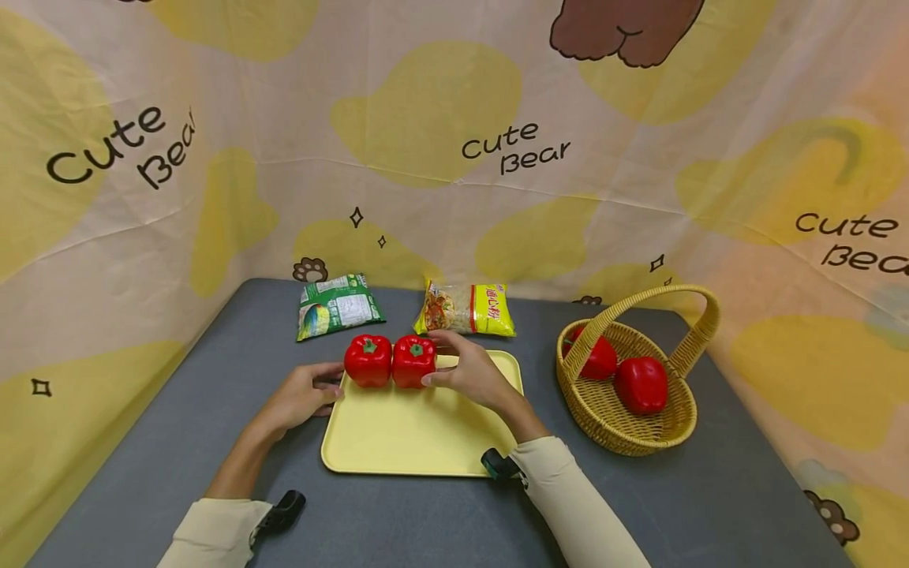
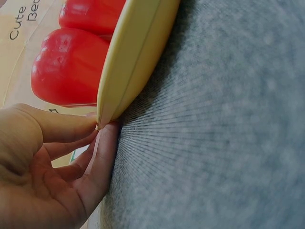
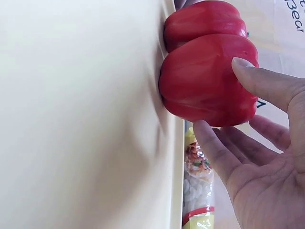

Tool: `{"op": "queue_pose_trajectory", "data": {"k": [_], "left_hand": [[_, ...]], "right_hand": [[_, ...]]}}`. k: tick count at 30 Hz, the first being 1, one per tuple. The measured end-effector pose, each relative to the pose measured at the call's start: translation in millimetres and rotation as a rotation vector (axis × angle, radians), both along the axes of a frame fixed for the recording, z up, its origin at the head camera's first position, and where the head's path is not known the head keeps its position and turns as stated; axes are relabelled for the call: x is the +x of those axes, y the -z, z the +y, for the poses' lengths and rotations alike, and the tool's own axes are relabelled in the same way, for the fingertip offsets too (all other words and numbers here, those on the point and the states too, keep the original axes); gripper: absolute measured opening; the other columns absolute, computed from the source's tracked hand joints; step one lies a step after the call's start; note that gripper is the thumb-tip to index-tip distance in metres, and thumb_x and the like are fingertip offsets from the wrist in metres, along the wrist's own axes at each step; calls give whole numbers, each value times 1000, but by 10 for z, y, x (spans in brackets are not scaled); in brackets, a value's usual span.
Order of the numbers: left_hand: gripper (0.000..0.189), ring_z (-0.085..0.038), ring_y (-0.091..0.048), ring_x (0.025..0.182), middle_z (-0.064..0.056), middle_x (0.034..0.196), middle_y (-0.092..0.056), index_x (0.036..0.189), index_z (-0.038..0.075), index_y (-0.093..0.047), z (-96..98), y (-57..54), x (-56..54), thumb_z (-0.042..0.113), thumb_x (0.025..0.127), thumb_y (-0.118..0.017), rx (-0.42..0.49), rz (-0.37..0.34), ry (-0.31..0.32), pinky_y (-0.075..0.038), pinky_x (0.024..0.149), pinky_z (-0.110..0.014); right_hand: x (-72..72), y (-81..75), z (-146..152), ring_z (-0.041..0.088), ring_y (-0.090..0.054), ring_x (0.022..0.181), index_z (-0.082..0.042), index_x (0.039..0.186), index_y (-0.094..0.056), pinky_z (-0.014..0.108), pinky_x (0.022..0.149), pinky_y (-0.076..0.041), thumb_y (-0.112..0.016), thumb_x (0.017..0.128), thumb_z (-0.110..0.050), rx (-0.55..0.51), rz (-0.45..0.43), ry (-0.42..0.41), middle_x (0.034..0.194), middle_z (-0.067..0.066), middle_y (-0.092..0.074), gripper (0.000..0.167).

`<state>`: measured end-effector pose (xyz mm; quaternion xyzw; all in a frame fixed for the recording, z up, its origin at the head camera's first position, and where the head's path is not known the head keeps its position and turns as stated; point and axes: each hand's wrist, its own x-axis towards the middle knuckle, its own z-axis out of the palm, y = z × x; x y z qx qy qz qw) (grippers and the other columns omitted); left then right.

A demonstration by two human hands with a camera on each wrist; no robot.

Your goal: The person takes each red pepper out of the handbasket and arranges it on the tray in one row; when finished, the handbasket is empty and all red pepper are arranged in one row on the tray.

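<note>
The right hand (image 1: pixel 472 375) curved its thumb and fingers round a pepper (image 1: pixel 414 364) mid-frame, by the tray's (image 1: pixel 419 442) top edge; I couldn't tell how tightly. The left hand (image 1: pixel 301 394) pinched the tray's left rim. This seemed like the lining-up step, calling for a soft let-go next.

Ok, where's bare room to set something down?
Free: yellow tray, near left, in front of its two red peppers; grey table nearside of the basket, and left of the left hand. Crowded: the tray's far left, with peppers, right hand, and green packet and yellow packet just beyond.
</note>
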<state>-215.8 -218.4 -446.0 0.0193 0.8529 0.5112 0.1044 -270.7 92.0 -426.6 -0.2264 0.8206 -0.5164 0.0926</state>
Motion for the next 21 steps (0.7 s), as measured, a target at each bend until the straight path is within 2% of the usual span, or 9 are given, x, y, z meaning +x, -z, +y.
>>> {"op": "queue_pose_trajectory", "data": {"k": [7,13,21], "left_hand": [[54,-32,-69,114,-34,148,-54,153,-11,-47,2,-2,-2,1,103,-63,2,-3,1,-66,85,-40],[54,-32,-69,115,-34,148,-54,152,-11,-47,2,5,-13,2,102,-64,2,-5,6,-66,85,-40],[56,-31,-69,114,-34,149,-53,154,-11,-45,-12,22,-21,3,103,-64,5,-15,7,-65,86,-40]], "right_hand": [[54,-75,78,34,-58,138,-11,154,-54,46,101,-60,-89,87,-19,6,57,17,148,11,-61,75],[169,-202,189,33,-59,135,-9,151,-57,42,96,-62,-88,89,-19,-12,133,28,147,17,-61,70],[346,-372,423,26,-64,129,-11,144,-65,39,90,-64,-86,90,-17,10,265,41,141,9,-66,58]]}}
